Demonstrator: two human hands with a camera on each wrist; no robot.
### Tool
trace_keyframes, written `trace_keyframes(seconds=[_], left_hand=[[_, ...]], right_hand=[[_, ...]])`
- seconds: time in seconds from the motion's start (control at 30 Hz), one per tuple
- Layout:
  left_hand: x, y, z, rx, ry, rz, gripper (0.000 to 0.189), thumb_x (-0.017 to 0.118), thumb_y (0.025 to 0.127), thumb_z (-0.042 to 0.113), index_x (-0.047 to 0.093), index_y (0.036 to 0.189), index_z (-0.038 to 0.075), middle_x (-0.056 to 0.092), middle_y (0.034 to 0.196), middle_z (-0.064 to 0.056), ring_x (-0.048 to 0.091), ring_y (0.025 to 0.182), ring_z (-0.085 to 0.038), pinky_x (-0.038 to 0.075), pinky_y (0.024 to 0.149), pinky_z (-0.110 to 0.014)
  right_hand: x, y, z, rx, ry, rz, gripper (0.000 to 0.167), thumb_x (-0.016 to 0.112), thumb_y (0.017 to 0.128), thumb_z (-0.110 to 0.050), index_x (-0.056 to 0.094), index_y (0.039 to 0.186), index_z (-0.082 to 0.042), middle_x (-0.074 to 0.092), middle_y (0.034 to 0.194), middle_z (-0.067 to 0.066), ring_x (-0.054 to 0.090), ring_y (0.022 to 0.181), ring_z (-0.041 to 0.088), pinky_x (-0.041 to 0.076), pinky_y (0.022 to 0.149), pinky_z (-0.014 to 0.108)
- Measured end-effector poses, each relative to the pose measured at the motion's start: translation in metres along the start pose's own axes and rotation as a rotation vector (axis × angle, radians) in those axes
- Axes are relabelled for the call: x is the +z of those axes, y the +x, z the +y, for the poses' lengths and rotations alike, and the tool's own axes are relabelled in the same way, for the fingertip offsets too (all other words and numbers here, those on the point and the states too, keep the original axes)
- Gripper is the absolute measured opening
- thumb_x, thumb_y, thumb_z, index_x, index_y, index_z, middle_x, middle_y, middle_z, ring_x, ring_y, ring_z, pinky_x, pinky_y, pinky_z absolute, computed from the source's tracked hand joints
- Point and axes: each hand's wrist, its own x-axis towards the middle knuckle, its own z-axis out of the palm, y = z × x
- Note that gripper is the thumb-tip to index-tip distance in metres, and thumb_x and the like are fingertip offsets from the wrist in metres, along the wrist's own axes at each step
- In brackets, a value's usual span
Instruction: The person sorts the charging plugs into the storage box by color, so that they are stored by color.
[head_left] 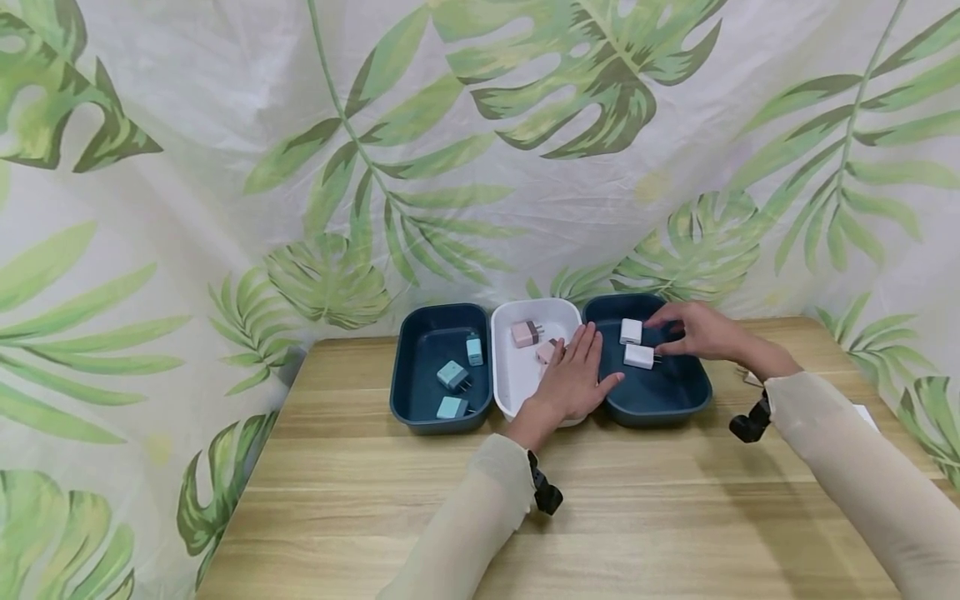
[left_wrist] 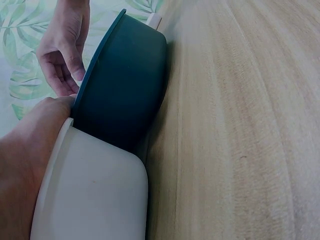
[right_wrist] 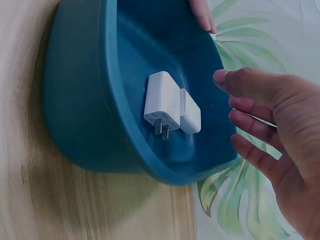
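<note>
My left hand (head_left: 573,383) lies with straight fingers over the white bin (head_left: 512,400), at the rim it shares with the right dark blue bin (head_left: 660,410). Two white plug chargers (head_left: 639,357) sit in that blue bin, side by side, one with its metal prongs showing. Above its right side hovers my right hand (head_left: 697,331), fingers loosely bent and nothing between them. Inside the white bin a pink charger (head_left: 522,335) lies in view, while a second pink charger (head_left: 547,350) is partly hidden by my left hand.
At the left, another dark blue bin (head_left: 420,367) holds several teal chargers (head_left: 453,375). The three bins stand in a row along the back of the wooden table (head_left: 337,500), before a leaf-print cloth (head_left: 420,150). A small object with prongs (head_left: 748,377) lies behind my right wrist.
</note>
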Motion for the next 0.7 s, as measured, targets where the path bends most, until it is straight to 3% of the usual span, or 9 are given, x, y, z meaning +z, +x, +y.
trace_keyframes(seconds=[0.3,0.7], left_hand=[[0.002,-0.003,0.001,0.001,-0.004,-0.003,0.084,0.026,0.110,0.067,0.010,0.172,0.013,-0.001,0.180,-0.002,-0.006,0.165,-0.017,0.006,0.133,-0.045],[0.000,-0.003,-0.001,0.000,-0.008,-0.005,0.084,0.026,0.110,0.067,0.010,0.172,0.013,-0.002,0.180,-0.002,-0.005,0.165,-0.019,0.007,0.133,-0.046]], right_hand=[[-0.009,-0.013,-0.006,-0.007,-0.032,0.005,0.035,0.089,0.084,-0.005,0.078,0.117,0.002,0.074,0.121,0.022,0.071,0.110,0.040,0.063,0.086,0.053],[-0.020,-0.034,0.001,-0.059,-0.105,0.102,0.036,0.091,0.081,-0.006,0.079,0.115,-0.002,0.076,0.116,0.015,0.073,0.100,0.034,0.063,0.079,0.049]])
